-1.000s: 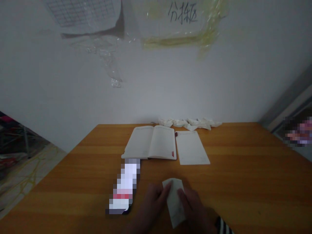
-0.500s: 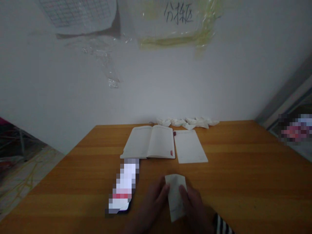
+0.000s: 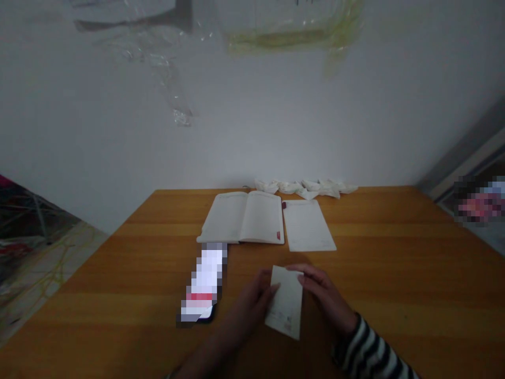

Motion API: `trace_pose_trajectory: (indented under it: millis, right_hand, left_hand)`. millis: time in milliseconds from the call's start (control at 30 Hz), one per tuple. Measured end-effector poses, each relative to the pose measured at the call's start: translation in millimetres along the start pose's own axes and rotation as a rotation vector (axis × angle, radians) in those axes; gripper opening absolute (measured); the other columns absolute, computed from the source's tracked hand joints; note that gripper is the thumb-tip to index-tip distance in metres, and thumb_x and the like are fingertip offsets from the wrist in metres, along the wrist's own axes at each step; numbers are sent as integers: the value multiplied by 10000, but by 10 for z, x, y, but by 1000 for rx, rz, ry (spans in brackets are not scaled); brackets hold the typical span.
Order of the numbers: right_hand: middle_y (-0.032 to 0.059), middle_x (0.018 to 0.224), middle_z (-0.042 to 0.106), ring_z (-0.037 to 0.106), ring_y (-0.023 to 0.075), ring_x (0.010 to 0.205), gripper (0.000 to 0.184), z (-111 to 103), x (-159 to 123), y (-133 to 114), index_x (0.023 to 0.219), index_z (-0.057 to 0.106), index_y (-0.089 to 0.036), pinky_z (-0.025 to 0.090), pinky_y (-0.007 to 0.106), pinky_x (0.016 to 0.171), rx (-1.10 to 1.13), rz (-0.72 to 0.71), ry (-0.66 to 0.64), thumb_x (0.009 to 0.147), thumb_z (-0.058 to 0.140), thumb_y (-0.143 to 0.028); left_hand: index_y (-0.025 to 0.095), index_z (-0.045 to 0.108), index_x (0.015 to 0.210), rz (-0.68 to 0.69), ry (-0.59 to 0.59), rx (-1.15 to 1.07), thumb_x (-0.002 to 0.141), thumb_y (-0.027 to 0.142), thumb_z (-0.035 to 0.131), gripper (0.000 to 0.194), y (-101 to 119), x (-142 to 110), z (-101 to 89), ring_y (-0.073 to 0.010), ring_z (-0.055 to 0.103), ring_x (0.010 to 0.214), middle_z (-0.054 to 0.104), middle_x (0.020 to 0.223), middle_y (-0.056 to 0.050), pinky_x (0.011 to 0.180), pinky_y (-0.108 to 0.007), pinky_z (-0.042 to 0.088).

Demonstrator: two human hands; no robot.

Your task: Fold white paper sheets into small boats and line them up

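Since the earlier frame, the paper slip (image 3: 286, 302) has turned and the right hand (image 3: 321, 295) has moved to its top edge, baring the striped sleeve (image 3: 369, 352). Head view: the left hand (image 3: 252, 300) grasps the slip's left edge, the right its upper edge; neither is clenched. The slip sits between the hands above the worktop (image 3: 394, 273); whether it touches is unclear. Beyond lie an open notebook (image 3: 240, 217), a loose sheet (image 3: 307, 226) and crumpled tissue (image 3: 303, 187). Left of the left hand lies a pixelated phone (image 3: 203, 284). Risk: a slack grip could drop the slip; a leftward arm sweep could strike the phone.
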State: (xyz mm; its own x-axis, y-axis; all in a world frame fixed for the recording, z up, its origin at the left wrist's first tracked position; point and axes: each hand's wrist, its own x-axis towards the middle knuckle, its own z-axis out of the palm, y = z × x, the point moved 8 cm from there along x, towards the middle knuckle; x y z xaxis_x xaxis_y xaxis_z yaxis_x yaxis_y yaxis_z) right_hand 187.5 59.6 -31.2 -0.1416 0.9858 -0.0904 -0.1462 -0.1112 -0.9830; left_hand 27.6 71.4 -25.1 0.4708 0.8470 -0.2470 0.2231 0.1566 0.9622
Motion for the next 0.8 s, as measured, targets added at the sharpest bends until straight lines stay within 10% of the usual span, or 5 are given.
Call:
trace_pose_trajectory:
  millis: [400, 800]
  right_hand:
    - [103, 1364, 614, 559, 268, 1258, 474, 160, -18, -80, 1294, 635, -237, 355, 484, 1113, 26, -26, -33, 913, 569, -512]
    - [30, 781, 685, 619, 182, 746, 360, 104, -35, 16, 832, 708, -179, 507, 299, 718, -123, 9, -62, 848, 637, -531]
  left_hand:
    - [179, 300, 1336, 54, 182, -120, 949, 455, 460, 502, -44, 9, -93, -166, 547, 641, 595, 768, -4, 583, -272, 422]
    - [184, 420, 1247, 71, 204, -91, 910, 363, 514, 393, 29, 31, -121, -137, 503, 587, 519, 692, 41, 523, -229, 355]
